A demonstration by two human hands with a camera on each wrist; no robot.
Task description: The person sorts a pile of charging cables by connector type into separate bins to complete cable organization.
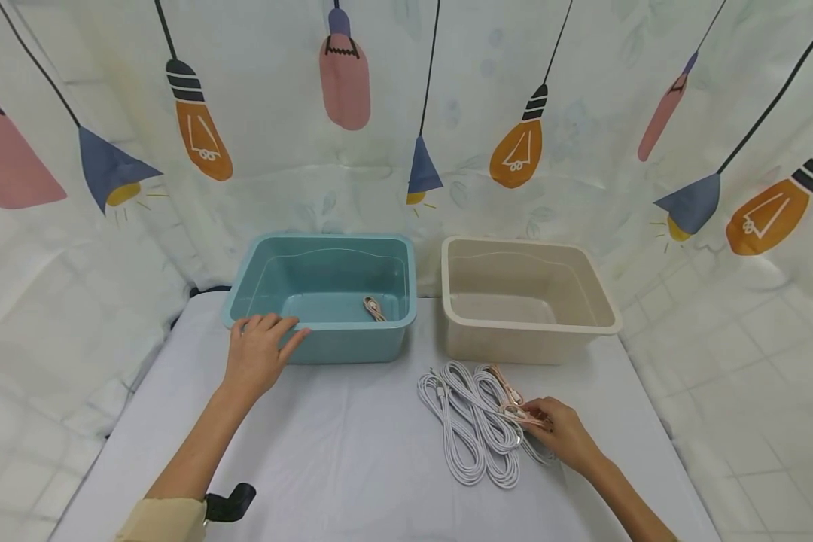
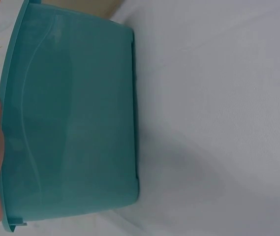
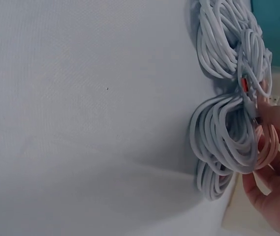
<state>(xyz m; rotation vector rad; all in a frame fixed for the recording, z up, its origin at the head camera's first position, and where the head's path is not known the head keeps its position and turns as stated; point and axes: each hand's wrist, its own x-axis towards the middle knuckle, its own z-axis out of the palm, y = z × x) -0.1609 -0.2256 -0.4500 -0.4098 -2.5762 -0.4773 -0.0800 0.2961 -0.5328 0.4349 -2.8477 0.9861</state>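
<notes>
My right hand [image 1: 561, 430] pinches a coiled pinkish cable [image 3: 268, 142] between thumb and fingers, at the right side of a pile of coiled white cables [image 1: 470, 429]. In the right wrist view, white coils [image 3: 223, 130] lie right beside the fingers, with a small red-orange connector [image 3: 244, 84] among them. My left hand [image 1: 257, 354] rests on the near rim of the teal bin [image 1: 348, 346], thumb spread to the side. One small bundled cable [image 1: 374, 308] in a tan colour lies inside that bin.
A beige bin [image 1: 515, 345] stands to the right of the teal one, behind the cables. Both sit at the back of a table with a white cloth [image 1: 352, 452]. A patterned curtain [image 1: 379, 188] hangs close behind them.
</notes>
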